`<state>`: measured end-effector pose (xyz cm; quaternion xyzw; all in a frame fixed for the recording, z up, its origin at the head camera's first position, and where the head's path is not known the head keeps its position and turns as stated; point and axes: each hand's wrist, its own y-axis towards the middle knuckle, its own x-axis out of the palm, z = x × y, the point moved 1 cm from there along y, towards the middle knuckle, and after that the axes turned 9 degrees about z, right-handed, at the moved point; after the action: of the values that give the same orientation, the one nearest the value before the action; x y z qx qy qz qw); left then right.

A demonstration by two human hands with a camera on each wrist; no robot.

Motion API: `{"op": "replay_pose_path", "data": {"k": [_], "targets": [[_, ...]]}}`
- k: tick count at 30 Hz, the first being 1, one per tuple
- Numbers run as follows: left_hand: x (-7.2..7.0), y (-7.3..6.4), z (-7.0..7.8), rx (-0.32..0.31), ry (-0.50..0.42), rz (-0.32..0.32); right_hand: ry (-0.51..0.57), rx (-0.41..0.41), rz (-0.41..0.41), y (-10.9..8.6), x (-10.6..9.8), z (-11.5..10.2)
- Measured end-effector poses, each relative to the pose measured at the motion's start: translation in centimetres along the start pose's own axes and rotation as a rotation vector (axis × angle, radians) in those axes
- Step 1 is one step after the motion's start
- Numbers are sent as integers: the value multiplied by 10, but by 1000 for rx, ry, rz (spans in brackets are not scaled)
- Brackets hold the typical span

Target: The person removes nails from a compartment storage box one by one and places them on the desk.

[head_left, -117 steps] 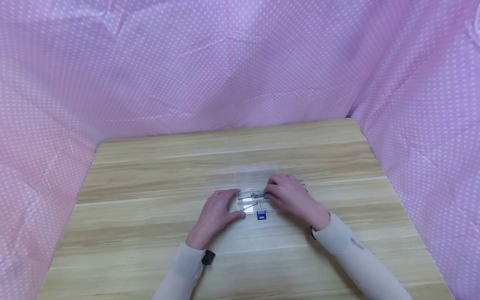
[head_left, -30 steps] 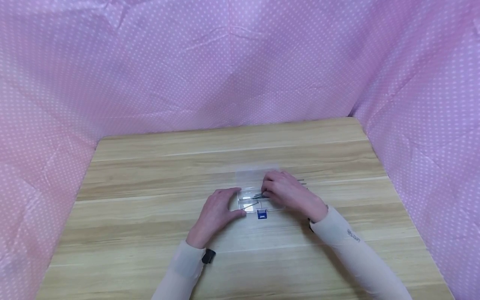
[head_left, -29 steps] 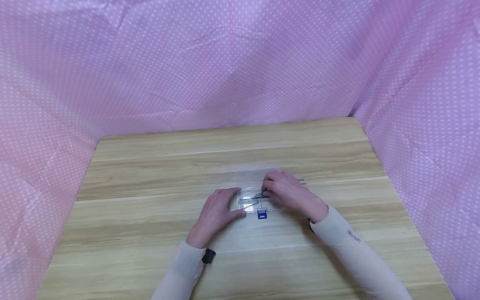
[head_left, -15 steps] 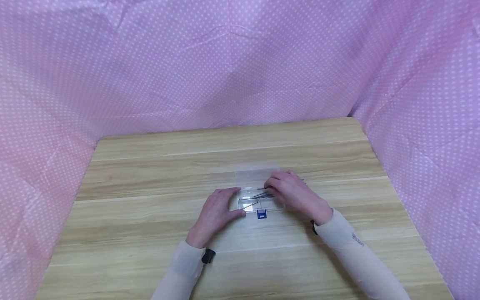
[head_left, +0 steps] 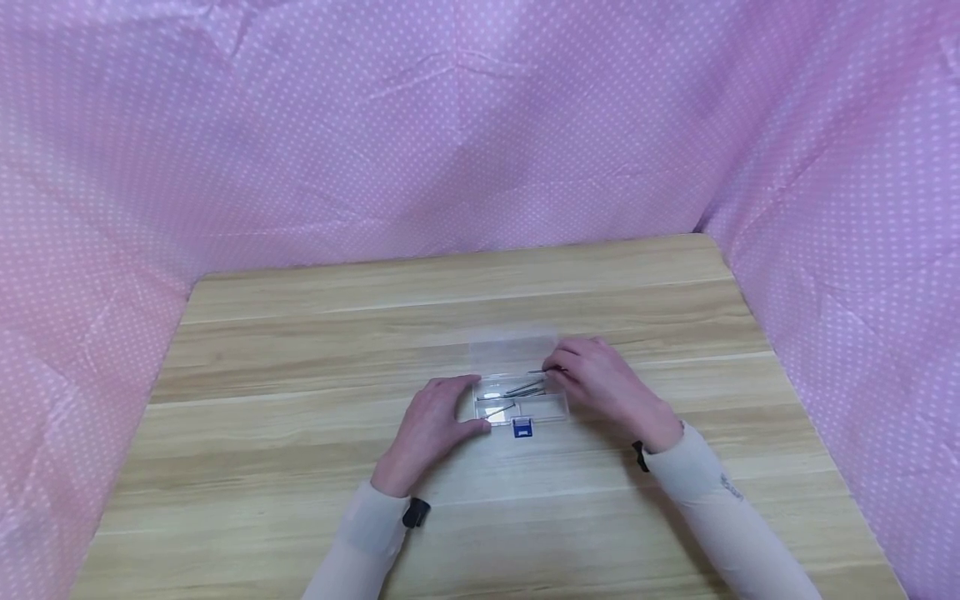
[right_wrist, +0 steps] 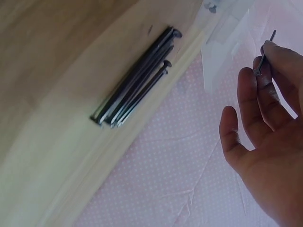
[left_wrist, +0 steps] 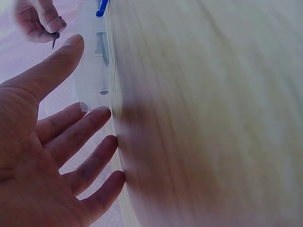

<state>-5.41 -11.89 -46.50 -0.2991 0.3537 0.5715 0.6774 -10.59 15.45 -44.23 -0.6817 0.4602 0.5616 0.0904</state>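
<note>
A clear plastic box [head_left: 551, 408] stands on the table with its lid [head_left: 513, 350] folded back and a blue latch [head_left: 522, 429] in front. My left hand [head_left: 431, 417] holds its left end, thumb at the front corner and index finger at the back. Several dark nails [head_left: 527, 388] lie in the long back compartment; another nail [head_left: 500, 411] slants in the front-left one. Just beyond the box's back right corner, my right hand [head_left: 606, 382] pinches a nail [right_wrist: 262, 63] between thumb and fingers. A bundle of loose nails [right_wrist: 137, 78] shows in the right wrist view; the head view hides it behind that hand.
The box sits around the middle of a wood-grain table [head_left: 300, 367]. Pink dotted cloth [head_left: 375, 150] hangs behind the table and along both sides. Black wrist straps [head_left: 416, 512] show under the pale sleeves [head_left: 363, 533].
My right hand has moved right and slightly back from over the box, bringing a nail with it. More of the nails in the back compartment show now. My left hand has stayed in place.
</note>
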Motion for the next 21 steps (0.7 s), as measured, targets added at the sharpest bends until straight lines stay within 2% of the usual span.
{"op": "replay_pose_path", "data": {"k": [9,21], "targets": [[0,0,0,-17,-12,0,-24,-17,61,-7,-9,6],[1,0,0,1,-3,4,-56,-14,97,-18,-17,14]]}}
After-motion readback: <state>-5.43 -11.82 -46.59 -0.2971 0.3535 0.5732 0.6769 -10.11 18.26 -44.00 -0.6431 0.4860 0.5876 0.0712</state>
